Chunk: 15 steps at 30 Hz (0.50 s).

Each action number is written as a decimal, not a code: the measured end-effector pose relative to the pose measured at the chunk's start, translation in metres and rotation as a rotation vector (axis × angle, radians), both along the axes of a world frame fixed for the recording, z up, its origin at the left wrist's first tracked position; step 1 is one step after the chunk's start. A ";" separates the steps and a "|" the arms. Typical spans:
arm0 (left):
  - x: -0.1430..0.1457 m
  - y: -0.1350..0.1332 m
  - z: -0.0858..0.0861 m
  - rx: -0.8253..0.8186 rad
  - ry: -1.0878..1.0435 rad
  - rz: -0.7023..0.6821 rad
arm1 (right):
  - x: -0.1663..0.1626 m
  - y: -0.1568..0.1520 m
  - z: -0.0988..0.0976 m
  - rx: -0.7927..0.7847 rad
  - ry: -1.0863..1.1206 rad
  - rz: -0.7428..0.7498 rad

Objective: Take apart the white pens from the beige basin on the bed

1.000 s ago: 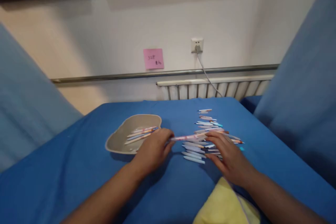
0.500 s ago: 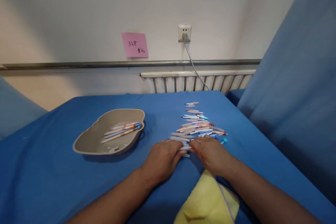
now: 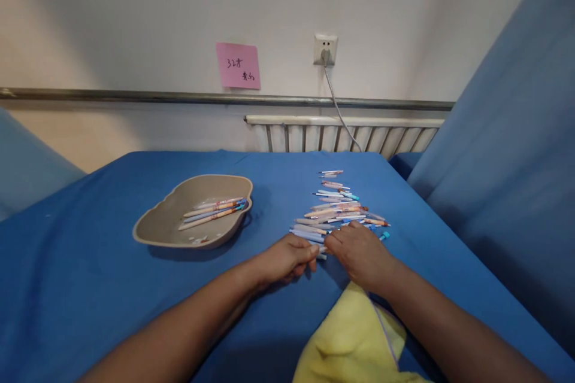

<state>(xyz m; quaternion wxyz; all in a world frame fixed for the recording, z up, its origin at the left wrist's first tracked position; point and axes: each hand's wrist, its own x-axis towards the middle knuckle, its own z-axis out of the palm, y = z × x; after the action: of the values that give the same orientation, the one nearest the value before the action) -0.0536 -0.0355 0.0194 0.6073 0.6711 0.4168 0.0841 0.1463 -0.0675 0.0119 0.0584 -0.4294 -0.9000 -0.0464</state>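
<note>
Several pens (image 3: 335, 210), white, peach and blue, lie in a loose column of rows on the blue cloth. At the near end of this column, a pale pen (image 3: 322, 249) spans the small gap between my two hands. My left hand (image 3: 290, 258) is closed, thumb and fingers pinching that pen's left end. Closed on its right end is my right hand (image 3: 359, 254), which hides most of that part. Other pens lie just beyond and under the hands. A taupe basin (image 3: 168, 239) stands to the left, with several pens (image 3: 215, 212) and small scraps inside.
A yellow cloth (image 3: 345, 335) lies below my right forearm. The blue-covered table (image 3: 103, 263) reaches a wall with a radiator (image 3: 314, 122), a metal rail (image 3: 179, 97), and a socket (image 3: 325, 50) with a hanging cord. A blue curtain (image 3: 503, 114) hangs at the right.
My left hand has turned from palm-down over the pens to a thumb-up pinch. My right hand stays close to its place. The whole view has shifted slightly.
</note>
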 end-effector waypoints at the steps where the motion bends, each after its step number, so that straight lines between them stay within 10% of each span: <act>1: -0.001 0.001 0.001 -0.116 -0.013 -0.016 | 0.000 0.000 0.001 0.005 -0.005 0.006; 4: -0.002 0.001 0.006 -0.120 -0.047 -0.033 | -0.001 0.000 0.001 0.009 -0.005 0.002; 10: 0.003 -0.009 0.002 0.540 0.012 0.103 | 0.000 0.001 -0.003 -0.002 0.059 -0.056; 15: 0.003 -0.005 -0.005 -0.017 -0.039 0.121 | 0.001 0.000 -0.001 0.010 0.049 -0.032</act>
<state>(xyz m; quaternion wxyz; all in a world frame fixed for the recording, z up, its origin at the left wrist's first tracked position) -0.0506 -0.0409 0.0147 0.6146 0.6378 0.4456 0.1301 0.1470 -0.0677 0.0105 0.0816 -0.4444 -0.8911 -0.0415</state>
